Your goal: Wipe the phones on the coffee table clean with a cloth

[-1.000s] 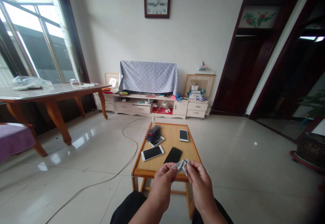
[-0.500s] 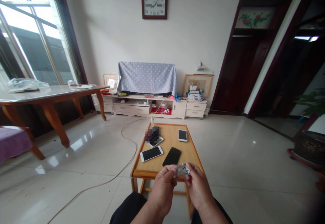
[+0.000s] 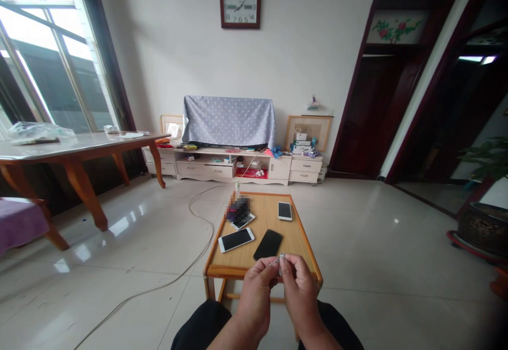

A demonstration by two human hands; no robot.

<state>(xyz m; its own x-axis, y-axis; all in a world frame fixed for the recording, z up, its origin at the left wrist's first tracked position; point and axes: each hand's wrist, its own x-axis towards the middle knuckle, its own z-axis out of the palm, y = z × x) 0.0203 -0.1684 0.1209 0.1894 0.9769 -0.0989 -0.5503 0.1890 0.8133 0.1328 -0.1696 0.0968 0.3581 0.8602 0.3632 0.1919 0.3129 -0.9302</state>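
My left hand (image 3: 256, 286) and my right hand (image 3: 296, 284) meet just over the near edge of a small wooden table (image 3: 226, 257). Pinched between the thumbs and fingers of both is a small crumpled grey cloth (image 3: 282, 258), mostly hidden by the fingers. A black phone (image 3: 268, 245) lies just beyond the hands. To its left is a white phone with a dark screen (image 3: 236, 240). Farther back, another white phone (image 3: 284, 211) lies at the right, and one more (image 3: 244, 222) is partly covered by a dark, pixelated item (image 3: 238, 209).
A small bottle (image 3: 237, 187) stands at the table's far left corner. A cable (image 3: 159, 289) runs over the tiled floor on the left. A larger table (image 3: 79, 146) is by the window, a low cabinet (image 3: 206, 170) along the wall, and a potted plant (image 3: 484, 228) at right.
My right hand has moved left, up against my left hand. The grey cloth, spread between them before, is now bunched and mostly covered by the fingers. The phones stay put.
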